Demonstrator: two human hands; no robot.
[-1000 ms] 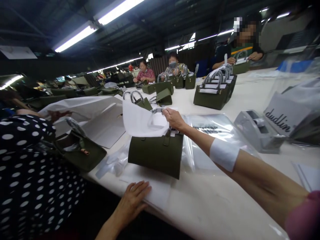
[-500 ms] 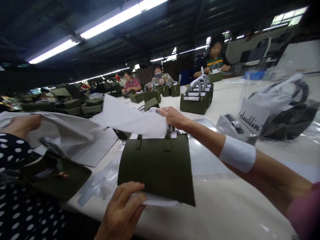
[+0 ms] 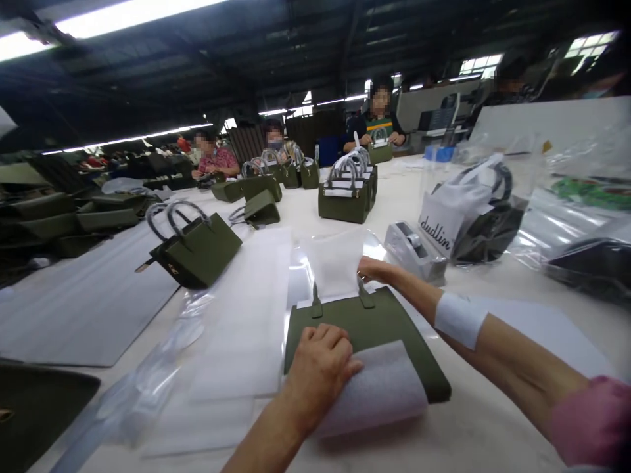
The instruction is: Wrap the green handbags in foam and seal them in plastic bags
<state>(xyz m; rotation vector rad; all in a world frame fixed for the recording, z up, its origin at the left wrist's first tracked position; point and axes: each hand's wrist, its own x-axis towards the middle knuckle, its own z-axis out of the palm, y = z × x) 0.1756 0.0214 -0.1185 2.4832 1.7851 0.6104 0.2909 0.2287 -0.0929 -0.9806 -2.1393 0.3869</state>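
Note:
A dark green handbag (image 3: 374, 325) lies flat on the white table (image 3: 493, 420) in front of me, handles pointing away. A white foam sheet (image 3: 374, 394) is folded up over its near end. My left hand (image 3: 318, 368) presses down on the bag and the foam's edge, fingers curled. My right hand (image 3: 374, 269) reaches to the handle end and pinches the white wrapping paper (image 3: 335, 263) that covers the handles.
Another green handbag (image 3: 197, 249) stands to the left by white paper sheets (image 3: 246, 309). A grey tape dispenser (image 3: 414, 249) and bagged handbags (image 3: 473, 210) sit at right. More green bags (image 3: 345, 194) and seated people (image 3: 377, 121) are farther along the table.
The bag went from standing upright to lying flat. The foam sheet now folds over its near end under my left hand. The view turned right; the person in polka dots left the frame.

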